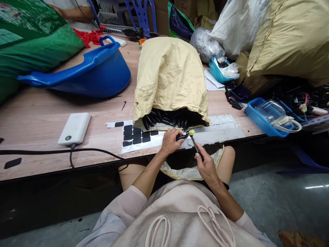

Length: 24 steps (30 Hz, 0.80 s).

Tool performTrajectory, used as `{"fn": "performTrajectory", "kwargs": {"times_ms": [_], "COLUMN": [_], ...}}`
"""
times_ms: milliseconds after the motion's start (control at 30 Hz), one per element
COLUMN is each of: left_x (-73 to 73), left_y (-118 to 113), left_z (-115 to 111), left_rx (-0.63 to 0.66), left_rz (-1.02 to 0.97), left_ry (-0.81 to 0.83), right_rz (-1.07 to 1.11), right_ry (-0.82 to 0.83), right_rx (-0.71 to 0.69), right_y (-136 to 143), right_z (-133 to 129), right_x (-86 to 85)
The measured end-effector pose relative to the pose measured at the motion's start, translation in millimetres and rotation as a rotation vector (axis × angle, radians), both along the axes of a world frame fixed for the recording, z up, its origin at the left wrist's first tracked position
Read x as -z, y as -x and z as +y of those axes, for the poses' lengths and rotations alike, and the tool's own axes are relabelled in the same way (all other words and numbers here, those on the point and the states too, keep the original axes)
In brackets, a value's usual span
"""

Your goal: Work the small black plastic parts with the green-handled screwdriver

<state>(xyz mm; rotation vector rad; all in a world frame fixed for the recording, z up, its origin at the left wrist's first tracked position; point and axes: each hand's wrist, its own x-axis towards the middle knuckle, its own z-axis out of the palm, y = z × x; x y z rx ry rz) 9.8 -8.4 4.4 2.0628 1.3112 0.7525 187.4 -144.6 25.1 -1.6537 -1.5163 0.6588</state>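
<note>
My left hand point(170, 141) is closed on a slim black piece point(182, 137) at the front edge of the table. In my right hand point(206, 167) is the dark handle of a small hammer point(196, 145), whose yellow-green head meets or nearly meets the far end of the piece. Just beyond my hands, a beige sack point(172, 75) lies with its mouth toward me, full of black plastic pieces point(167, 118). Beside my left hand, a white sheet point(132, 147) carries several black rounded stickers point(137, 134). A second sack point(177, 172) gapes open between my knees.
A white power bank point(74, 128) with a black cable point(56, 151) sits on the left. Behind it rests a blue basin point(102, 73). To the right are a blue basket point(267, 120), a small teal basket point(221, 73) and large sacks point(290, 37). Someone's arm point(77, 13) shows at upper left.
</note>
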Motion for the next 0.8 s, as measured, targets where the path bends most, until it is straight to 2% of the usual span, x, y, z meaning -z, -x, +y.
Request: {"fn": "performTrajectory", "kwargs": {"times_ms": [300, 567, 800], "left_x": [0.1, -1.1, 1.4], "left_y": [0.1, -0.7, -2.9], "left_z": [-0.2, -1.0, -0.3], "left_rx": [0.008, -0.003, -0.036], "left_rz": [-0.023, -0.045, -0.033], "left_ry": [0.011, 0.011, -0.017], "right_rz": [-0.076, -0.124, -0.116], "right_ry": [-0.149, -0.062, -0.034], "right_rx": [-0.033, -0.058, -0.063], "right_y": [3.5, 2.0, -2.1], "right_z": [4.1, 1.0, 2.0], "right_x": [-0.1, 9.1, 8.8]}}
